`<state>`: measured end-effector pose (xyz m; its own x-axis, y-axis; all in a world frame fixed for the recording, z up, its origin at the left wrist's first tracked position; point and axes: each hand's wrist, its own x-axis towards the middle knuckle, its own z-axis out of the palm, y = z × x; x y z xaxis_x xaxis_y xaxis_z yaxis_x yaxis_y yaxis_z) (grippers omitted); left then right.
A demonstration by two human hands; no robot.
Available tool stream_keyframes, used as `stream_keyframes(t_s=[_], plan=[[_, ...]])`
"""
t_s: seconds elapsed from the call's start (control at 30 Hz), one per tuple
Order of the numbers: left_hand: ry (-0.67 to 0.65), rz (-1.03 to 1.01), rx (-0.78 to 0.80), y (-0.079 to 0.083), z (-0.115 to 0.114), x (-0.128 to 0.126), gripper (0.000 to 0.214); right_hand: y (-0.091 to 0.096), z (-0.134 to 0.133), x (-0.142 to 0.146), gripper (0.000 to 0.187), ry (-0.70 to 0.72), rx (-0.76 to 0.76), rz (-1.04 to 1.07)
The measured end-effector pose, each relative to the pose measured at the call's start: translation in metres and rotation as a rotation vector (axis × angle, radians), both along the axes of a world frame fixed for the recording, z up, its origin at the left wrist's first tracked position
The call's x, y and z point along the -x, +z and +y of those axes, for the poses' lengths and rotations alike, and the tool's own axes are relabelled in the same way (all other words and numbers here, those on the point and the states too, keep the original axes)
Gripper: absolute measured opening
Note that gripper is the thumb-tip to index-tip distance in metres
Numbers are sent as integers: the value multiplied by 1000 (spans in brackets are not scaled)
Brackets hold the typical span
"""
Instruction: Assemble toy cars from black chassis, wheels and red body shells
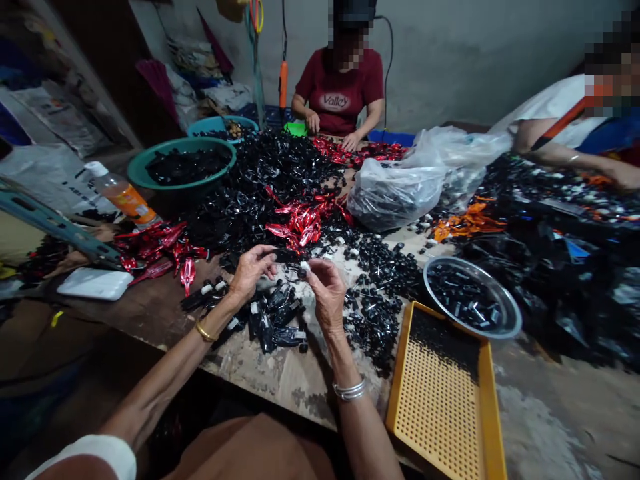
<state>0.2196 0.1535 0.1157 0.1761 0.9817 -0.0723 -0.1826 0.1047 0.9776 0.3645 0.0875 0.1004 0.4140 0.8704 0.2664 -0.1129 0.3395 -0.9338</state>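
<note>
Head view: The only writing that can be read is a white oval logo on the red shirt (340,90) of a co-worker seated at the far side of the table (260,373); it appears to say "Valley". The orange label on a plastic bottle (123,195) lying at the left is too small to make out.

At the near edge, the person's left hand (251,270), with a gold bangle (205,331) on its wrist, has thumb and fingertips closed around one end of a slim black piece (286,255), held just above the tabletop. The right hand (327,291), with silver bangles (350,390) on its wrist, pinches the small white tip at the piece's other end, its remaining fingers curled in.

Directly below the hands lies a cluster of similar white-tipped black tubes (280,321). A heap of black parts (280,173) covers the middle of the table, with red foil pieces (300,223) scattered through it. To the right sit a metal bowl (500,333) of black parts and a yellow perforated tray (445,413), touching each other. A clear plastic bag (395,190) and a green basin (145,177) stand farther back. A second co-worker's arm (575,157) rests at the far right.
</note>
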Motion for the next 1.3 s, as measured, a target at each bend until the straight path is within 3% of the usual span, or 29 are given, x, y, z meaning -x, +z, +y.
stream_keyframes(t_s=[0.13, 0.3, 0.4, 0.53, 0.67, 0.77, 1.0, 1.3], plan=[[-96, -1, 71, 7, -15, -7, 34, 2, -5, -3, 9, -51, -80, -208], [-39, -251, 182, 9, -20, -24, 31, -7, -4, 6, 12, -8, -68, -126], [-1, -340, 270, 5, -22, -36, 31, -10, -4, 13, 13, 10, -65, -140], [-18, -348, 272, -4, -28, -44, 33, -10, -5, 13, 9, -64, -7, -282], [-59, -374, 263, -10, -31, -42, 35, -9, -5, 8, 15, -125, 69, -164], [-44, -321, 223, -13, -32, -38, 31, -5, -6, 6, 19, -207, 70, -192], [-2, -17, -34, -15, -37, -33, 12, 1, -9, 17, 8, -257, -80, -615], [22, 225, -166, -13, -47, -38, 8, 0, -13, 20, 8, -339, -69, -658]])
